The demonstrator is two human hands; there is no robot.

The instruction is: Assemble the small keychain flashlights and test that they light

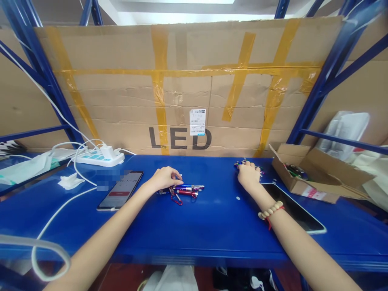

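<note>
My left hand point(166, 178) is bent over a small pile on the blue tabletop. Its thumb and forefinger show a gap between them. Below and beside the fingers lie a blue metal keychain flashlight point(186, 187) and a red one point(188, 193), side by side, and a red carabiner clip point(176, 199) sits in front. Farther right, my right hand point(249, 174) reaches down with curled fingers into another heap of small, shiny, coloured pieces point(241, 163). Its fingertips are hidden, so what they grip cannot be made out.
An open cardboard box point(315, 196) with small items stands at the right. Under my right forearm lies a dark tablet point(298, 210). At left are a lit phone point(121, 192), a white power strip point(98, 157) and loose cables. A tall cardboard panel point(133, 109) closes the back.
</note>
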